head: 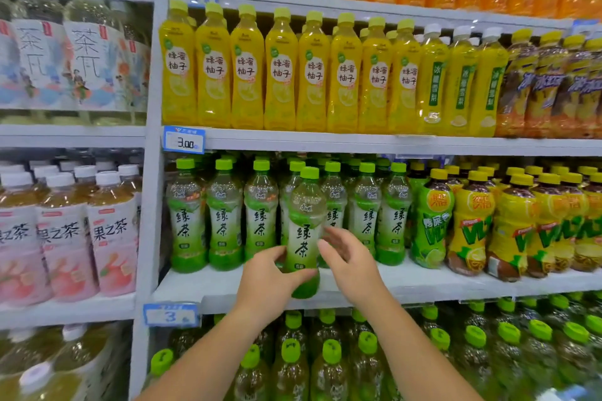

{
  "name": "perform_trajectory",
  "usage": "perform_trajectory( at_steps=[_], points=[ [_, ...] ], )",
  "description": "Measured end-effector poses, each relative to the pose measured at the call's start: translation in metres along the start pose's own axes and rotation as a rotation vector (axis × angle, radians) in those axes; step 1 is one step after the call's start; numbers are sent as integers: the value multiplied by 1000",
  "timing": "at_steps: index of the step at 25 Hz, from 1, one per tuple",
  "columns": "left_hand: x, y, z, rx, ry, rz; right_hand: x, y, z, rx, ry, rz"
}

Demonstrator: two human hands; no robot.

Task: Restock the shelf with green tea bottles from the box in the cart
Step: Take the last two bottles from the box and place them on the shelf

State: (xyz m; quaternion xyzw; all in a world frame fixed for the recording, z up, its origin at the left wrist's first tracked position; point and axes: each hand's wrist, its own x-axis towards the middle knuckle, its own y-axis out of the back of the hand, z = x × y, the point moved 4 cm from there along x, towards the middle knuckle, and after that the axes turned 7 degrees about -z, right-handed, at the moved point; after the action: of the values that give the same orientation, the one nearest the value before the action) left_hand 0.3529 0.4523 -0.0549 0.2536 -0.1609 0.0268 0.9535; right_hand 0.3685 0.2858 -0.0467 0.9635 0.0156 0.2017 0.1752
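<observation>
**Green tea row nearly full; one bottle at the shelf front**

The left hand (270, 277) grasps a clear plastic green tea bottle with a lime-green cap (303, 234), held upright at the front edge of the white metal shelf (423, 283). The right hand (348, 257) hovers just beside it, fingers released. The row of matching bottles (224, 218) behind appears largely stocked. Bare shelf remains along the front lip. Box and cart are not in view; remaining stock cannot be judged.
</observation>
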Motion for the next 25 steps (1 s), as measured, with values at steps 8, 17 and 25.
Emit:
perform_trajectory(
  at_steps=[8,17,25],
  points=[
    [-27,79,-37,147,12,115,4,-97,-29,63,78,-191],
    [-49,133,-66,196,59,289,21,-187,-56,-6,124,-224],
    [-38,154,-75,585,81,361,30,-217,-51,-60,110,-188]
  ],
)
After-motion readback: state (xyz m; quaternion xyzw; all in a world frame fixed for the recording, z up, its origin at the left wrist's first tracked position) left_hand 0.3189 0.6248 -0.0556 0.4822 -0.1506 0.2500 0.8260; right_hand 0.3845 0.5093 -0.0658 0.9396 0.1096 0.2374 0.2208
